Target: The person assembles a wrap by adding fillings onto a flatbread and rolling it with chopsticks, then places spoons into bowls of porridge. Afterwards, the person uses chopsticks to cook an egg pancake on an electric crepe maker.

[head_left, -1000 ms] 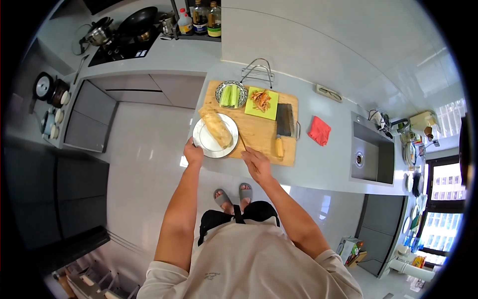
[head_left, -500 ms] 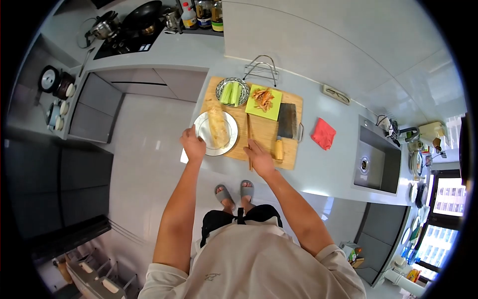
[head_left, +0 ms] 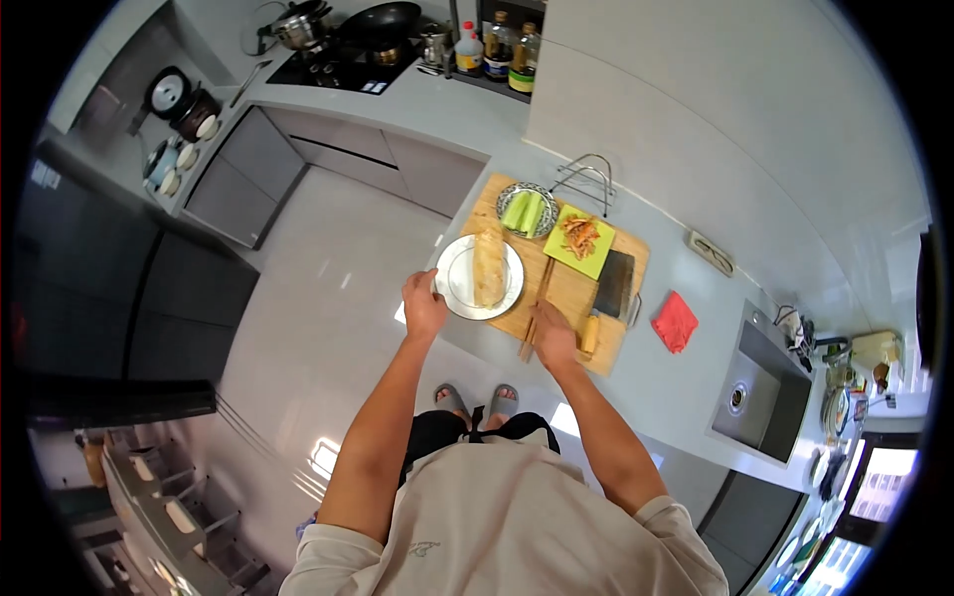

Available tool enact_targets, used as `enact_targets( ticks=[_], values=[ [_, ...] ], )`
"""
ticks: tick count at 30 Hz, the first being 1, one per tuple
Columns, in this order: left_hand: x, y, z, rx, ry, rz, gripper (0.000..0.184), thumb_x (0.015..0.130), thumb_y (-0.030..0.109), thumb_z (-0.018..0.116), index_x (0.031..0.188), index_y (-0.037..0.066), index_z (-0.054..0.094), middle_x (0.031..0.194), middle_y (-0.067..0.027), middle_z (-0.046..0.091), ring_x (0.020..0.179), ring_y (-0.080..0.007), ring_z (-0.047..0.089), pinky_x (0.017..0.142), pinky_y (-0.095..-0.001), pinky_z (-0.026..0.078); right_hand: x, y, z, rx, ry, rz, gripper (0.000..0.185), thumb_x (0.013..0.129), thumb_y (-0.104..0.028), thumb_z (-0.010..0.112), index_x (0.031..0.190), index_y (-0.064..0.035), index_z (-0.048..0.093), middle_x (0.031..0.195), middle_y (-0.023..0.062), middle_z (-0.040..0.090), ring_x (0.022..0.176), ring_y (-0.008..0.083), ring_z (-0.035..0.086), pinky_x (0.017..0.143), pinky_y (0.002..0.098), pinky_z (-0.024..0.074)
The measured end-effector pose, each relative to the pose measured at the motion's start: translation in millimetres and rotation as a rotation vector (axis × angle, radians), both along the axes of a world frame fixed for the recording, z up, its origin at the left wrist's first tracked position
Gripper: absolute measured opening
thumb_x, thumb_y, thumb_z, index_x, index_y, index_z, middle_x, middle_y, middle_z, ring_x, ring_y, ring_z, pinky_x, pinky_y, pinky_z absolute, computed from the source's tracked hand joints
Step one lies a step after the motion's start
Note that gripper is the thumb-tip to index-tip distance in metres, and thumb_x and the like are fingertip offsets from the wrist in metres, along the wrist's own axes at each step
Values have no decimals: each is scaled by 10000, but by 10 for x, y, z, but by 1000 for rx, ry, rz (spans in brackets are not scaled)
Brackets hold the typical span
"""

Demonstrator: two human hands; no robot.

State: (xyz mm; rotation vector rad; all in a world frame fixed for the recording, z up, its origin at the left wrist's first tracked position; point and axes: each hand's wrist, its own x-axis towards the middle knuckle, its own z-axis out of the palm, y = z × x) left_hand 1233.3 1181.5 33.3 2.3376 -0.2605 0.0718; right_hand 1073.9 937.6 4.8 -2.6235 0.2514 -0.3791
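My left hand [head_left: 425,306] is at the left rim of a white plate [head_left: 456,281], fingertips and thumb closed on its edge. A long, pale-yellow rolled food [head_left: 489,268] lies on the plate and reaches over its upper rim. My right hand [head_left: 555,336], slightly blurred, rests over the wooden board beside a pair of brown chopsticks [head_left: 544,282], its fingers loosely apart. The chopsticks lie on the board between the plate and a cleaver [head_left: 615,284] with a yellow handle. Above are a patterned bowl of green stalks [head_left: 523,213] and a green board with orange-brown shreds [head_left: 579,237].
A metal rack [head_left: 586,182] stands behind the wooden board [head_left: 568,295]. Right of it are a red cloth [head_left: 675,323], a socket strip [head_left: 712,254] and the sink [head_left: 760,397]. Bottles [head_left: 497,50] and a stove with pans [head_left: 343,65] are at the upper left.
The view has turned and shifted, so the counter appears further right. The chopsticks, earlier in my right hand, now lie on the board. The rolled food sits more upright across the plate.
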Motion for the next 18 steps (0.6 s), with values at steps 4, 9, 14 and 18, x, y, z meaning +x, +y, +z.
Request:
enact_targets(
  ticks=[4,9,14,18],
  values=[
    [86,323,-7,-24,27,49,500,818,-63,596,1303,39,665,1320,-201,597,1230,-396,544,1041,-447,481,182,166,354,74,-163,17,340,887,43,582,1193,-45,702,1295,181,676,1151,383,646,993,450,537],
    [354,729,-79,-82,99,68,474,837,-46,609,1300,38,665,1309,-202,605,1221,-392,563,1041,-445,483,653,611,502,176,-265,43,256,936,12,598,1165,-31,704,1176,189,709,1069,383,665,933,428,544],
    [837,965,-69,-129,124,-63,453,856,-39,606,1299,37,664,1295,-200,618,1215,-380,577,1048,-439,481,1091,1150,539,177,-294,-81,209,945,1,612,1124,-23,717,1107,188,724,1038,367,679,905,417,549],
    [1171,1072,90,-129,128,-199,434,875,-22,601,1300,37,663,1288,-192,627,1213,-378,580,1043,-434,485,1341,1654,670,242,-321,-140,203,918,-2,646,1099,-28,735,1101,176,731,1019,358,685,904,421,552]
  ],
)
